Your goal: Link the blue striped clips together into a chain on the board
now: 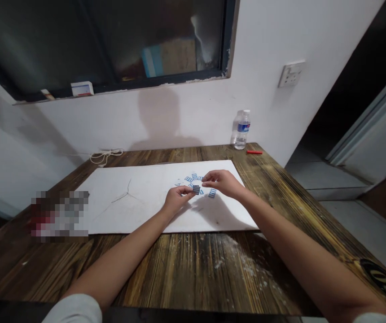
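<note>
Head view, around: plastic water bottle, red stick lay beyond white board.
Pieces: blue-striped tiles lay loosely ringed.
Grip: left hand pinched blue-striped stack; right hand beside it, hold unclear.

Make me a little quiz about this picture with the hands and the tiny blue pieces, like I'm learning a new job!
1. True or false: the plastic water bottle stands on the wooden table.
2. Which is nearer the red stick: the left hand or the right hand?
3. Fill in the blank: the small blue-and-white pieces lie in a rough ring on a white ____.

Key:
1. True
2. The right hand
3. board
</note>
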Tool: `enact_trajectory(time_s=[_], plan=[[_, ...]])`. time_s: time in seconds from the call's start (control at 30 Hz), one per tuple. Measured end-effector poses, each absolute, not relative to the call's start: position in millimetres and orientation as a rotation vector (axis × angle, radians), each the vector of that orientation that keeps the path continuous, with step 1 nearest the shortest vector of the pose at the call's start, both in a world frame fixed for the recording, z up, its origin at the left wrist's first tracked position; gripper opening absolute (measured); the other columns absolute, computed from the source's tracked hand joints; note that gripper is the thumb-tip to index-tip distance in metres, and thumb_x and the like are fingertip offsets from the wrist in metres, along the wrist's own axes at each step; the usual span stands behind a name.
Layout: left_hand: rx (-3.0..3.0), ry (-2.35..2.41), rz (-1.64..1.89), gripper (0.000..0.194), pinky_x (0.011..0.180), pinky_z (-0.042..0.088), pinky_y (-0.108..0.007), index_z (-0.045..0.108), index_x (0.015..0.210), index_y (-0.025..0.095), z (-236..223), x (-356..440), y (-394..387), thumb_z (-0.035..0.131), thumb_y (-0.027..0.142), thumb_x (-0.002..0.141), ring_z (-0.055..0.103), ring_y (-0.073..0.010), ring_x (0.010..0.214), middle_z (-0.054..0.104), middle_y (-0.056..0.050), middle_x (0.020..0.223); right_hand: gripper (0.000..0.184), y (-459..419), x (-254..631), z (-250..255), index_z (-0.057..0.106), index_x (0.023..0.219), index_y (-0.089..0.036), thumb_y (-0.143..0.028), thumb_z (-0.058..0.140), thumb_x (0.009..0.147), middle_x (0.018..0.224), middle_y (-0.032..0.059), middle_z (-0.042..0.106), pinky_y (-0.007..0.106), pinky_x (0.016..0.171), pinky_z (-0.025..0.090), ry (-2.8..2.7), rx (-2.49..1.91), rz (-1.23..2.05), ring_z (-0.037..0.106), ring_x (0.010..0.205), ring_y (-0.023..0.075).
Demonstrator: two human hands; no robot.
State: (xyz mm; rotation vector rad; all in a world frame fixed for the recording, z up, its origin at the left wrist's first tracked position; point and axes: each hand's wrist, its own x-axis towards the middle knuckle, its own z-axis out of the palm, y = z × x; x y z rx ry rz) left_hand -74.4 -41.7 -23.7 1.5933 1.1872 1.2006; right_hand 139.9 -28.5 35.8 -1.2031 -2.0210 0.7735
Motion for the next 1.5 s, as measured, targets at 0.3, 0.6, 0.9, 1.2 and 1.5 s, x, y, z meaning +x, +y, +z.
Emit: enact_trajectory(time_s=[0.3,0.6,0.9,1.2,1.5], plan=[[1.393,1.238,1.324,0.032,0.078,0.050,-0.033,0.073,0.076,0.017,-28,-75,-34,0.084,0.039,0.055,0.065,-0.0202,0.077,0.073,-0.006,0.081,0.040,-12,163,18,0.073,0.098,-0.020,-0.047,0.077,0.069,0.103,0.0096,0.068,0.026,0.070,0.043,-2.413,-1.744,0.478,0.063,0.089,0.0223],[1.436,1.247,1.313,0.030,0.074,0.049,-0.029,0.074,0.078,0.018,-31,-77,-30,0.083,0.037,0.057,0.065,-0.0172,0.074,0.073,-0.005,0.080,0.048,-3,154,-9,0.071,0.100,-0.020,-0.047,0.081,0.061,0.112,0.0128,0.061,0.029,0.074,0.044,-2.355,-1.768,0.443,0.059,0.099,0.0271],[1.437,1.264,1.280,0.028,0.074,0.049,-0.029,0.073,0.075,0.017,-26,-74,-33,0.084,0.037,0.057,0.064,-0.0179,0.074,0.073,-0.005,0.079,0.012,-4,152,-7,0.070,0.084,-0.019,-0.023,0.071,0.072,0.086,0.0042,0.070,0.024,0.064,0.038,-2.342,-1.479,0.556,0.061,0.078,0.0175],[1.470,1.282,1.212,0.029,0.063,0.045,-0.027,0.073,0.070,0.017,-24,-74,-36,0.083,0.040,0.056,0.060,-0.0158,0.064,0.071,-0.004,0.071,0.021,-21,135,9,0.061,0.076,-0.018,-0.021,0.078,0.065,0.068,-0.0037,0.062,0.021,0.058,0.036,-2.044,-1.016,0.865,0.055,0.064,0.0117],[1.676,1.173,1.069,0.026,0.064,0.045,-0.028,0.073,0.068,0.018,-20,-77,-39,0.078,0.042,0.064,0.061,-0.0176,0.067,0.070,-0.004,0.071,0.032,-30,123,5,0.058,0.093,-0.021,-0.021,0.077,0.067,0.068,-0.0046,0.064,0.022,0.059,0.037,-1.948,-1.045,0.778,0.055,0.061,0.0118]])
